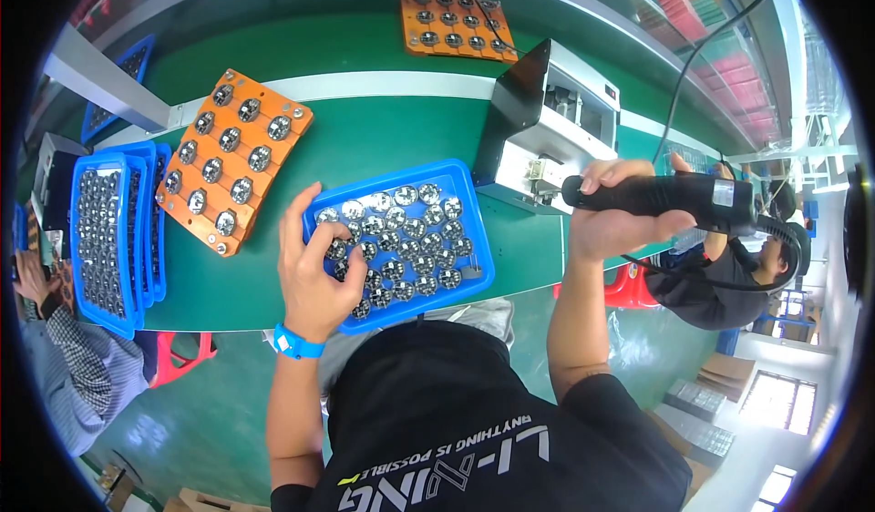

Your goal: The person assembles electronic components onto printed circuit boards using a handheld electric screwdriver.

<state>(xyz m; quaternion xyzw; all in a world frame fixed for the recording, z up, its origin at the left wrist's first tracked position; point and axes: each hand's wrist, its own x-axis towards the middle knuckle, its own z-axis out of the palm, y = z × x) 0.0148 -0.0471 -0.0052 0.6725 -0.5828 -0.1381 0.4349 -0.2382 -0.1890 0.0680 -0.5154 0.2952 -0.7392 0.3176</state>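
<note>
A blue plastic tray (481, 239) lies at the table's near edge, filled with several small round metal-and-black parts (415, 230). Over its left side is my left hand (314, 271), with thumb and forefinger curved apart around one of these parts; whether they touch it I cannot tell. A blue band circles that wrist. My right hand (620, 220) grips a black electric screwdriver (674, 200), held roughly level with its cord trailing from the right end. The screwdriver's left end is close to the front of a silver-and-black box-shaped machine (547, 129); its tip is hard to make out.
An orange fixture plate (214, 143) carrying several round parts lies left of the tray. A similar orange fixture (456, 27) sits on the far side. Stacked blue trays (123, 239) stand at far left. People sit on both sides; a red stool (629, 286) is at right.
</note>
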